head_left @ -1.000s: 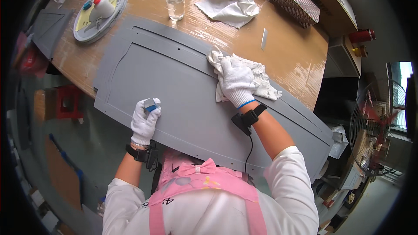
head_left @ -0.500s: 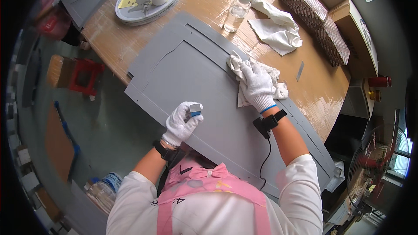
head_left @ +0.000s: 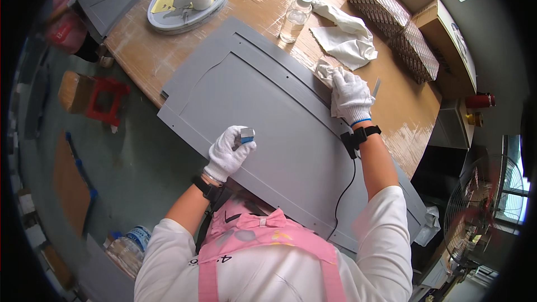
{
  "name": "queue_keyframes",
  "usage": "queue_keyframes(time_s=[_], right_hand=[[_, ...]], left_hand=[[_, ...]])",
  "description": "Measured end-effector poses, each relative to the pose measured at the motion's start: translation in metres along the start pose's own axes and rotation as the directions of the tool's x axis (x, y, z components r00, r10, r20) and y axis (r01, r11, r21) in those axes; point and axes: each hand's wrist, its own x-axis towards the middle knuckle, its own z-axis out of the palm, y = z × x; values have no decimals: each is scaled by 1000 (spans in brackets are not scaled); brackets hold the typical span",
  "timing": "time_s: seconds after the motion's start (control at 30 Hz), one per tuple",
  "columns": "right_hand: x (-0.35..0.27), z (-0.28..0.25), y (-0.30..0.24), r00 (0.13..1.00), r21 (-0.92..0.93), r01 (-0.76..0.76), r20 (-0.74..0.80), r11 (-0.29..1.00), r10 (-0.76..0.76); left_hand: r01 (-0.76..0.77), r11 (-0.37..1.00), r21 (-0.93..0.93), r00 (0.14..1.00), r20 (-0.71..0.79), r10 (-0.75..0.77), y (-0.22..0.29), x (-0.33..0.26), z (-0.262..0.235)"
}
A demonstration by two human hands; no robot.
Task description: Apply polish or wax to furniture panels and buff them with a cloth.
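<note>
Two gloved hands on the grey panel (head_left: 268, 112), which lies across the tabletop (head_left: 263, 0). Right hand (head_left: 351, 96) presses a white rag (head_left: 324, 71) at the far edge, fingers closed on it; left hand (head_left: 228, 152) pinches a small block (head_left: 246, 134). Looks like wiping down; next swipe probably needs steady pressure along the groove.

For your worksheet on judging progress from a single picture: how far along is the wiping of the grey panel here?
Done: hard to tell; the grey panel looks evenly matte, with no clear wiped and unwiped zones. In hand: the right hand presses a white cloth on the panel's far edge, while the left hand holds a small grey block against the near part. Left: likely the stretch of far edge beyond the cloth.
</note>
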Motion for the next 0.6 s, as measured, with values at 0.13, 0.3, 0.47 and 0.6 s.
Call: queue_keyframes(time_s=[0.13, 0.3, 0.47, 0.6], right_hand=[[-37, -28, 85, 971, -304, -240, -76, 922, 228], [-58, -42, 73, 925, -136, -308, -272, 942, 263], [-77, -60, -52, 915, 792, -395, 291, 465, 280], [-89, -79, -114, 817, 816, -576, 573, -48, -64]], left_hand=[[-19, 1000, 15, 1000, -24, 19, -7, 1, 3], [9, 999, 51, 998, -69, -6, -12, 4, 4], [27, 999, -36, 994, -109, -30, 0, -2, 3], [-72, 994, -77, 996, -62, 67, 39, -6, 9]])
